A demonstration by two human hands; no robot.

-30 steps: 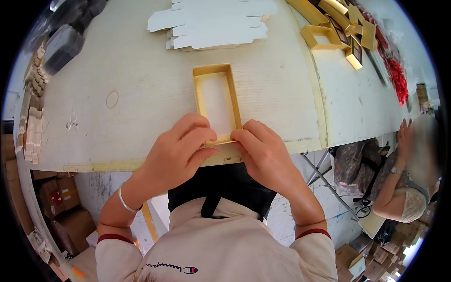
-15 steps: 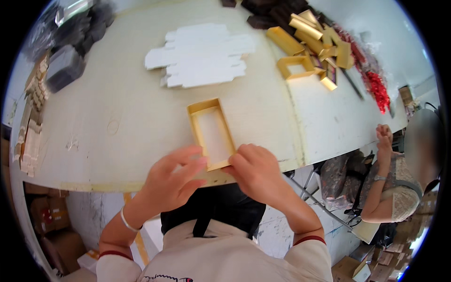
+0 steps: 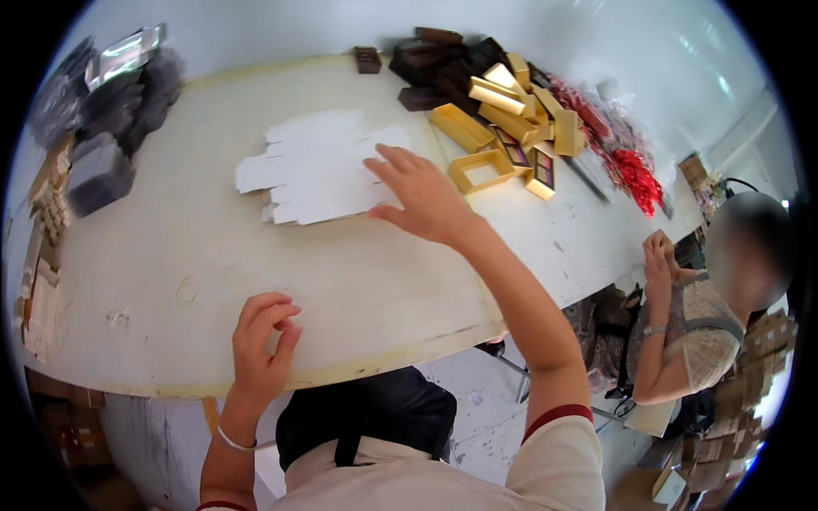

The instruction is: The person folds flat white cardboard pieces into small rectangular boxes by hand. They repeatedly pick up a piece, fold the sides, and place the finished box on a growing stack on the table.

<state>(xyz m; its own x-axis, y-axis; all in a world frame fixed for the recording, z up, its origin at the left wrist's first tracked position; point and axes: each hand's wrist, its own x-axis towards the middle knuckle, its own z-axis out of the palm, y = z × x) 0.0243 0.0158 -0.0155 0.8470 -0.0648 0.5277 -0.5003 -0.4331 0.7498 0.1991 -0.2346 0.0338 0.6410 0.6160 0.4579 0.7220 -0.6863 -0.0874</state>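
Note:
A stack of flat white die-cut card blanks [image 3: 315, 166] lies in the middle of the table. My right hand [image 3: 417, 192] reaches over its right end, fingers spread and thumb apart, holding nothing. Whether the fingertips touch the card I cannot tell. Near the table's front edge, my left hand [image 3: 266, 341] hovers with loosely bent fingers, the thumb apart and nothing in the grasp. Beyond my right hand is a pile of gold boxes [image 3: 460, 128], with an open gold frame [image 3: 481, 172] at its near side.
Dark brown boxes [image 3: 434, 72] lie behind the gold pile, with red shredded filler [image 3: 635, 183] to its right. Clear plastic trays [image 3: 100, 175] and stacked card pieces [image 3: 38, 289] line the left side. A co-worker [image 3: 682, 341] sits at the right edge.
The gold frame that was between my hands is out of their grasp and gone from the table's front. My right hand has moved forward to the white stack; my left has drawn left.

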